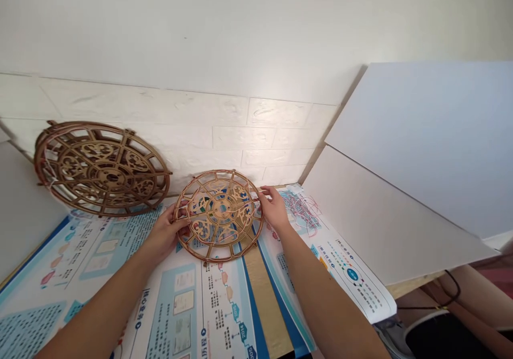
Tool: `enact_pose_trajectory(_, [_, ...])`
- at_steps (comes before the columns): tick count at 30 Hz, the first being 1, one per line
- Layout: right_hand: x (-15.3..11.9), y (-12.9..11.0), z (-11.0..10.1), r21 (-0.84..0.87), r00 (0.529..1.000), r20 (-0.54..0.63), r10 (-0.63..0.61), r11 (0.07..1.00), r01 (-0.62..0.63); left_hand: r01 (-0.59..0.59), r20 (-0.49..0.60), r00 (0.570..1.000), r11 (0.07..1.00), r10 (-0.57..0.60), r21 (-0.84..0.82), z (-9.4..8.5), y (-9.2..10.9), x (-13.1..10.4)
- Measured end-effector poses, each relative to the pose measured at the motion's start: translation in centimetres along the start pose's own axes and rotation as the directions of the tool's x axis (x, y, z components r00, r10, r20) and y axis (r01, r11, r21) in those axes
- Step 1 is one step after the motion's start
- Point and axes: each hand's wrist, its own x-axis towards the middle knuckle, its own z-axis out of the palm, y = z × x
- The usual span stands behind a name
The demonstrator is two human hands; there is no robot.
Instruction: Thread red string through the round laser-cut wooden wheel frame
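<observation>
Between my hands is a round, brown openwork frame (206,249) with scroll cut-outs, a centre ring and a thin wire along its rim and across it. It is tilted above the printed sheets. My left hand (170,228) grips its left rim, thumb on the front face and fingers partly hidden behind. At the right rim, my right hand (273,207) pinches the edge with thumb and fingertips. A tangle of thin pink and white wires (302,209) lies just beyond the right hand. Similar round frames (112,177) lean in a stack against the wall on the left.
Printed posters (192,305) cover the table, with a bare wooden strip (266,300) between them. A white brick-pattern wall (232,134) stands behind, and white panels (401,209) close off the right. Another person's legs (473,295) show at the lower right.
</observation>
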Motion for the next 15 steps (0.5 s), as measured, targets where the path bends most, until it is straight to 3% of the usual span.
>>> enact_pose_trajectory(3, [-0.5,-1.1,-0.4,-0.262,0.948,-0.108,-0.300,0.928,0.264,-0.012,0.000,1.000,1.000,0.012,-0.021,-0.1,-0.1,0.1])
enact_pose_trajectory(6, [-1.7,-2.8,0.1,-0.248,0.869,0.076,-0.490,0.834,0.492,-0.018,0.005,1.000,0.999,0.018,-0.031,-0.1,-0.3,0.2])
enact_pose_trajectory(8, [-2.9,-4.0,1.0,-0.149,0.793,0.287,-0.537,0.793,0.590,-0.015,0.006,1.000,0.999,0.015,-0.033,-0.1,-0.3,0.2])
enact_pose_trajectory(10, [-4.1,-4.9,2.0,-0.061,0.684,0.466,-0.561,0.751,0.657,-0.017,0.009,1.000,0.999,0.017,-0.034,-0.1,-0.3,0.2])
enact_pose_trajectory(13, [-5.5,-5.8,3.4,0.013,0.543,0.641,-0.542,0.715,0.699,-0.026,0.008,1.000,0.999,0.027,-0.038,-0.1,-0.3,0.2])
enact_pose_trajectory(15, [-5.9,-5.9,4.0,0.009,0.490,0.718,-0.494,0.712,0.703,-0.029,0.013,0.999,0.999,0.029,-0.041,-0.1,-0.4,0.2])
